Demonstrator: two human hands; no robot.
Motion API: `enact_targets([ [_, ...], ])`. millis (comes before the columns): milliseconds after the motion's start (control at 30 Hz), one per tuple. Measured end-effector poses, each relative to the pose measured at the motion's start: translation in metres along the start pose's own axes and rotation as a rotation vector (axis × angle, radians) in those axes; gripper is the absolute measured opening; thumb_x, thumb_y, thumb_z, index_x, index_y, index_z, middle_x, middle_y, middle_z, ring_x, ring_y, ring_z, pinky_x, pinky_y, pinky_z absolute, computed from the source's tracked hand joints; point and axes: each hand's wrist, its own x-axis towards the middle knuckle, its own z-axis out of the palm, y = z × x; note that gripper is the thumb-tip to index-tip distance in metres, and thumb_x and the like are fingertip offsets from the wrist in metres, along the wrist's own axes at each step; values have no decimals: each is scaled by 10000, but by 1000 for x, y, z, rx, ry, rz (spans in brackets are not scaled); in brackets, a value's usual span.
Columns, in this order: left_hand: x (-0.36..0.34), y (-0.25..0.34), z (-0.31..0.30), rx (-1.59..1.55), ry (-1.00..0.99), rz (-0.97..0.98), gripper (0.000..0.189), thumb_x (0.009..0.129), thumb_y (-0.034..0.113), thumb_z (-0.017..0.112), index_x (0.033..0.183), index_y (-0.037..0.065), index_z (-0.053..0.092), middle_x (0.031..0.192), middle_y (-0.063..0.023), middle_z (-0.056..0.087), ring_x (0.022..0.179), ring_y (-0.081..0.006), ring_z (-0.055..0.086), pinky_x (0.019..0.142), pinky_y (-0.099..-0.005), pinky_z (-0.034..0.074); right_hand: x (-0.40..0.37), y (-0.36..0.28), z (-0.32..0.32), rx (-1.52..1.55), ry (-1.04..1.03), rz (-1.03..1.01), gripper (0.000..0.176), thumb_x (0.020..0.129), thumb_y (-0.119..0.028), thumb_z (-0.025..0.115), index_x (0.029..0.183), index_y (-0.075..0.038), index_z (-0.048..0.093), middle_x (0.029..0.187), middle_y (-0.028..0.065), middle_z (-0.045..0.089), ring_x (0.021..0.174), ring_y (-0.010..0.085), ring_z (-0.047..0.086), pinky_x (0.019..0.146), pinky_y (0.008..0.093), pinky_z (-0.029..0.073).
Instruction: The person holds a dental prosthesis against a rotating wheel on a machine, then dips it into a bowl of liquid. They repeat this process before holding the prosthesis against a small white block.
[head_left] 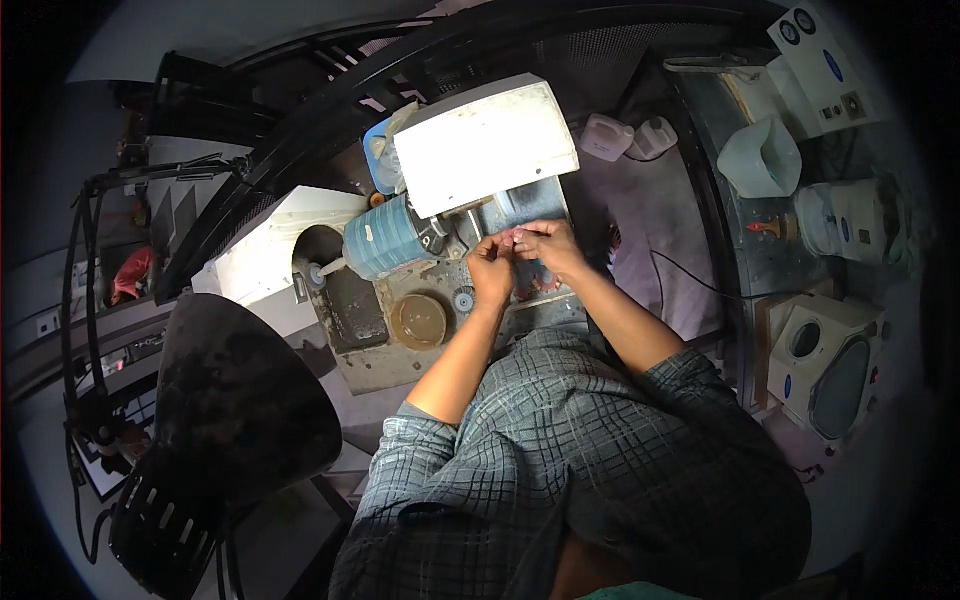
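Observation:
My left hand (490, 270) and my right hand (553, 248) meet in front of the white hood (485, 140). Between their fingertips they pinch a small pinkish-white piece (513, 237), mostly covered by the fingers and too small to name. Left of my hands lies a ribbed blue motor (385, 240) with a shaft end toward the hood. A small round wheel (463, 300) rests on the bench near my left wrist. Beside it is a round brown bowl (418, 321). Several reddish bits lie in the tray (555, 205) under my hands.
A black lamp (240, 400) takes up the lower left. Further left of the motor stands a white hood (270, 260) over a dark basin (358, 318). Plastic jugs (606, 138) stand behind. On the right bench are a white container (760, 158) and a boxy machine (835, 350).

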Motion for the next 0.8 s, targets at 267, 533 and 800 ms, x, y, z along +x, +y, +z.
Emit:
enact_targets([
  [267,1,-6,-6,112,-61,100,111,857,52,532,914,-28,583,770,-51,603,703,-107,556,647,-223,444,0,-6,-3,-85,19,65,281,815,-117,606,957,115,538,810,156,623,669,207,635,579,283,532],
  [533,10,8,1,306,63,184,153,845,95,550,820,-51,588,706,-115,622,635,-154,573,606,-271,447,11,-1,12,-109,77,-23,226,815,-128,608,932,64,591,816,99,635,694,128,606,602,219,490],
  [800,37,2,7,47,34,-20,156,860,49,481,776,-34,583,688,-65,604,586,-113,554,540,-248,443,25,4,14,-17,162,-80,102,816,-7,560,878,66,593,801,112,627,672,169,615,601,276,528],
])
